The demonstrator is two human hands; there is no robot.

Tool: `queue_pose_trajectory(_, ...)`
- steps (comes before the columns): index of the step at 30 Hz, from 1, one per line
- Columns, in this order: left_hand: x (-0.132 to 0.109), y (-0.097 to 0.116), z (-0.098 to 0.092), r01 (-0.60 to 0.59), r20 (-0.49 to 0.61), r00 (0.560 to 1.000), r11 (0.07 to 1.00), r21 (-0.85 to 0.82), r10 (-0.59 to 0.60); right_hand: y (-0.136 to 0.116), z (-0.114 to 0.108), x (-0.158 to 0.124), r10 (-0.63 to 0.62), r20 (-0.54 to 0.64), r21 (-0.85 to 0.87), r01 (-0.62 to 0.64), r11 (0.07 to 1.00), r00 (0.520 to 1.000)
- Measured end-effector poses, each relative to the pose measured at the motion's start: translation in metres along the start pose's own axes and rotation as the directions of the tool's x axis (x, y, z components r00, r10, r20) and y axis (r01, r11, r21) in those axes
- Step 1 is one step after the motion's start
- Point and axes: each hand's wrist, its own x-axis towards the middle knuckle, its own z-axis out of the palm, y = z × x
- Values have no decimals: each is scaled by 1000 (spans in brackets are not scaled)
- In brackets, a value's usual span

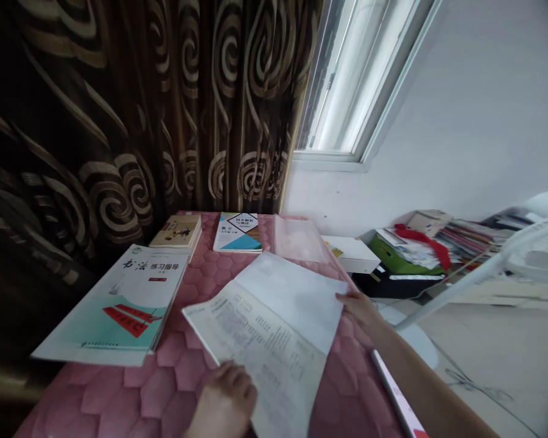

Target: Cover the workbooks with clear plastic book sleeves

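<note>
An open booklet (274, 322) with printed pages lies on a pink quilted table cover (173, 383). My left hand (226, 398) rests on its near left edge with the fingers curled over the page. My right hand (358, 307) touches the right edge of the far page, fingers partly tucked under the paper. A stack of teal-and-white workbooks (123, 304) sits to the left of the booklet.
Two more books (178, 231) (238, 232) and a clear plastic folder (299, 240) lie at the far edge by a dark swirl-patterned curtain (119, 109). A white box (354, 254), piled books and papers (420, 243) and a white fan (534, 249) are on the right.
</note>
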Motion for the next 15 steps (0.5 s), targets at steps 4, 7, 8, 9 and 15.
queue_pose_trajectory(4,5,-70,-8,230,10,973,965,-123,-230,34,-29,-67,172,141,468,-219,856,975)
queue_pose_trajectory(7,9,-110,6,451,-6,886,866,-218,-463,50,-30,-117,279,165,628,-319,710,946)
queue_pose_trajectory(8,10,-119,12,518,12,846,815,-260,-534,53,-28,-131,306,152,642,-329,692,940)
queue_pose_trajectory(9,10,-126,18,578,39,802,759,-300,-596,54,-25,-143,332,139,650,-339,681,933)
queue_pose_trajectory(15,-3,-136,35,673,177,701,559,-485,-690,50,-16,-165,374,32,705,-286,650,927)
